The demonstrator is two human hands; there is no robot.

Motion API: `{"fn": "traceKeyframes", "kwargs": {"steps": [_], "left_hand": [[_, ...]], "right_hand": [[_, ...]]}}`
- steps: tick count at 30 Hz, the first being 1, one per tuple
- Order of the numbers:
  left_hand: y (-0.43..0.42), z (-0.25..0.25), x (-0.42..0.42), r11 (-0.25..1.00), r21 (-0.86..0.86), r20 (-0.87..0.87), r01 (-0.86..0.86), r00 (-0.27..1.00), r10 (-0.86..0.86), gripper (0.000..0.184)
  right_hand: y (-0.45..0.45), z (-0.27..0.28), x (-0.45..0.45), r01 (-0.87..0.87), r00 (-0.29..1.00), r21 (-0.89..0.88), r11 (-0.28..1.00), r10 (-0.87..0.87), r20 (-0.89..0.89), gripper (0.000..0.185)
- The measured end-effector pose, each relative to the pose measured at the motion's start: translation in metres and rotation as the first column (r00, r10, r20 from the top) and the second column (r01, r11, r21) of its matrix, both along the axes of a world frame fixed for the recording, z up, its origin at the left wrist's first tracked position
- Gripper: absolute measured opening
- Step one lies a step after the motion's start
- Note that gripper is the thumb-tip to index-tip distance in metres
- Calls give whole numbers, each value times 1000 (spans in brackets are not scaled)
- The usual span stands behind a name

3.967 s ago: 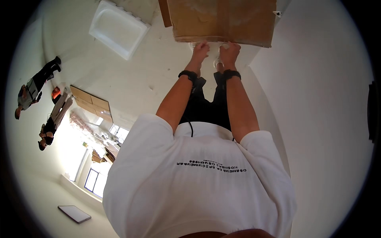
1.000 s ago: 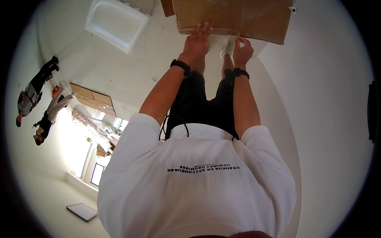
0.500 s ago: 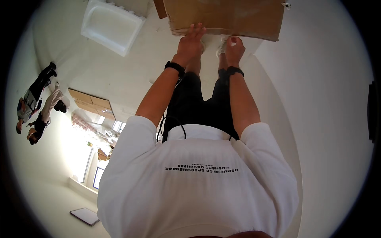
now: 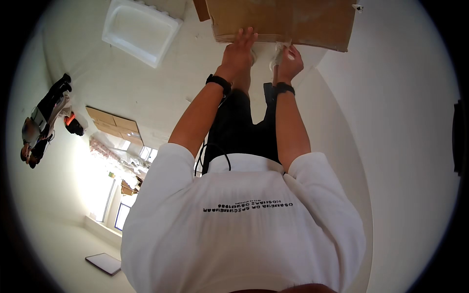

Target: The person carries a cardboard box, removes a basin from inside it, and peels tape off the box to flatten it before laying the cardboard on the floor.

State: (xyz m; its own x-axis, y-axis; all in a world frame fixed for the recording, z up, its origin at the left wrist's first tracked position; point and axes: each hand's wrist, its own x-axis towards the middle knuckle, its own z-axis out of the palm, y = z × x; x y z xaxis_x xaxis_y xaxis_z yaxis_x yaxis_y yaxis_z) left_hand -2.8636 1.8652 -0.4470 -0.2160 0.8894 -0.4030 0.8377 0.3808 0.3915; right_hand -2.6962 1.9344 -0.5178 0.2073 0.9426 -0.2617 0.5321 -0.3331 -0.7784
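Since 4 s earlier your left hand (image 4: pixel 237 54) moved up — fingers now spread, tips resting on the cardboard box (image 4: pixel 278 20) just beyond. Right hand (image 4: pixel 291 64) curled at its edge; grip unclear. Likely stiff, edge crushable — hold outside both hands' fingers.

Cardboard box (image 4: pixel 286 22) cut off at top edge.

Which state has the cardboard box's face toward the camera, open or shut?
Shut: the visible face of the cardboard box shows no gap or raised flap. Its far end lies outside the picture; I cannot tell there.
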Motion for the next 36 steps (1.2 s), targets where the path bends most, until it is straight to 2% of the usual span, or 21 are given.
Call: {"fn": "traceKeyframes", "kwargs": {"steps": [4, 7, 10, 13, 16, 22, 27, 34, 36], "left_hand": [[1, -3, -4, 998, 66, -63, 24, 998, -19, 65], [1, -2, 0, 999, 46, -70, 29, 997, -26, 67], [1, -2, 0, 998, 58, -86, 34, 996, -29, 68], [5, -2, -4, 999, 36, -76, 25, 997, -23, 68], [6, 1, -1, 1000, 9, 7, -15, 1000, 15, 71], [10, 4, -3, 1000, -9, 27, -25, 999, 25, 70], [12, 10, -4, 999, -29, 3, -21, 1000, 21, 71], [17, 16, -5, 997, -64, 33, -32, 999, 34, 71], [13, 16, -3, 998, -58, 22, -33, 999, 34, 71]], "right_hand": [[6, 1, -4, -87, 996, 72, 994, 86, 21, 20], [10, 4, 2, -125, 991, 57, 991, 122, 54, 14], [19, 5, 8, -248, 962, 57, 967, 240, 129, 11], [28, 6, 6, -320, 937, 126, 939, 294, 188, 10], [30, 3, 11, -376, 909, 151, 914, 333, 249, 10], [29, 0, 6, -351, 927, 135, 927, 323, 193, 10], [32, 6, -2, -300, 952, 66, 952, 295, 78, 11], [42, 9, 5, -343, 939, -116, 932, 343, -23, 14], [33, 15, 10, -250, 965, -157, 955, 233, -119, 17]]}}
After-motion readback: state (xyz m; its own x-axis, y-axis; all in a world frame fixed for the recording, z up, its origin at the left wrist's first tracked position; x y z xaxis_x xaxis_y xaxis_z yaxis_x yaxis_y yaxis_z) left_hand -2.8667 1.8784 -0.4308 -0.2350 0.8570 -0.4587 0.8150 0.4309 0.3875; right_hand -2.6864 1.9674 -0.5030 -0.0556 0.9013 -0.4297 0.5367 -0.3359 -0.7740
